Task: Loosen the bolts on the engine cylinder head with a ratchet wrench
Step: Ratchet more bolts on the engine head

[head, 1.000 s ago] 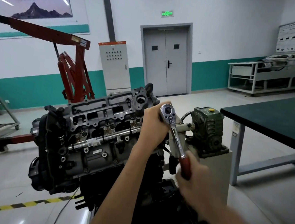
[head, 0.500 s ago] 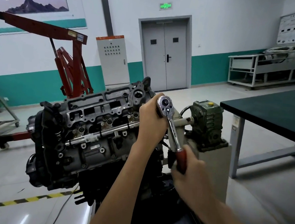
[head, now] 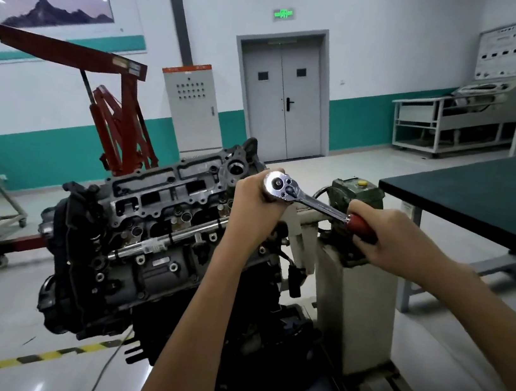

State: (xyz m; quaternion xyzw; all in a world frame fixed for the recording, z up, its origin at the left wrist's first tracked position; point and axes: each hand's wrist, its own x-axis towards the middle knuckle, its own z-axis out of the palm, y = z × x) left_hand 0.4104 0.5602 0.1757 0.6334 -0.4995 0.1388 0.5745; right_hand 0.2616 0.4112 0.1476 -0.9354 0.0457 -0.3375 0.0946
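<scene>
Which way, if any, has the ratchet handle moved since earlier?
Yes: the red handle swung counterclockwise, up and right, from below the green gearbox to its level, pivoting about the wrench head.

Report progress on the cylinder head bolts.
Done: cover off, cylinder head exposed; whether any bolts are loose cannot be told. In hand: left hand steadies the ratchet wrench head at the right end, right hand grips its red handle. Left: likely the bolts seated along the front edge.

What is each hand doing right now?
Left hand: closed around the ratchet wrench at its head.
Right hand: closed on the wrench's red handle.
</scene>
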